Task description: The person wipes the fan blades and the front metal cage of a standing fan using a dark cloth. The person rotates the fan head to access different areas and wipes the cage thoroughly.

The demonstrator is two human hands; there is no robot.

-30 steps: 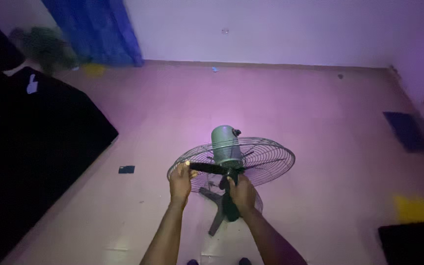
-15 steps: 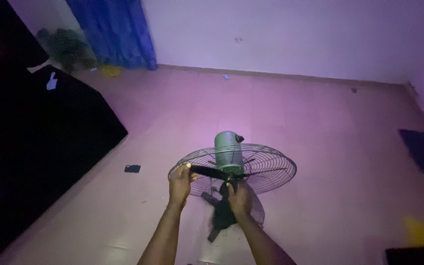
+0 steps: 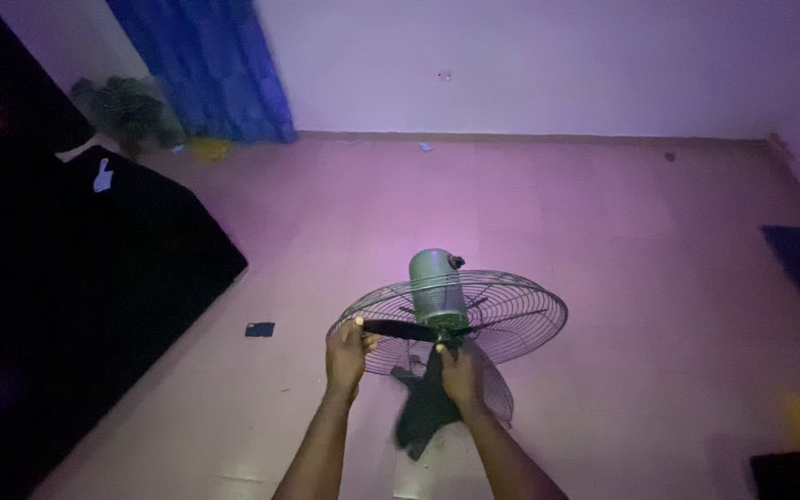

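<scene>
Dim fan blade (image 3: 398, 330), half-hidden by hands (image 3: 347, 352)

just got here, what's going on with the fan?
A person stands over a standing fan on a pinkish floor in a dim room. The front guard seems to be off; the rear wire grille and green motor housing show. The left hand grips the tip of a dark fan blade, and the right hand is at the hub by another blade. A dark bed or sofa sits to the left, a blue curtain behind.
</scene>
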